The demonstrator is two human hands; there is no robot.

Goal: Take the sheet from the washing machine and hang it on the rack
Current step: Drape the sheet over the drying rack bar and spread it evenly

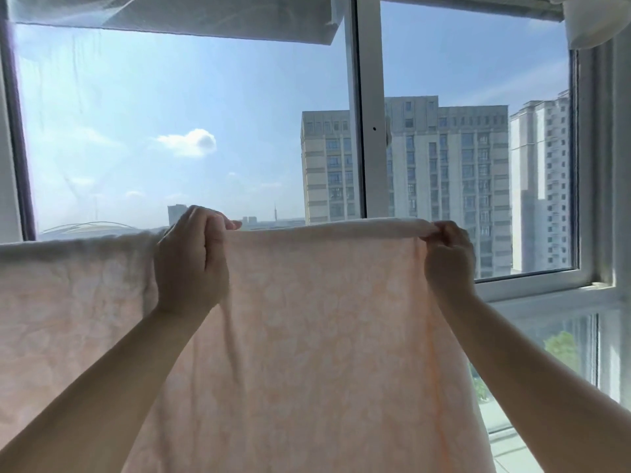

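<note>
I am at the hanging step: the sheet (pixel 307 336) is out of the washing machine and draped over what I take to be the rack's bar, though the fabric hides the bar itself. It hangs in front of the window (pixel 362 131), its top fold running across the view at hand height. To the left a stretch already lies flat and hangs free. My left hand (pixel 191 261) curls over the top fold, fingers wrapped round the fabric. Further right, my right hand (pixel 445 257) pinches the rolled end of the fold between thumb and fingertips. Next, I judge, the bunched right end needs drawing outward and smoothing.
</note>
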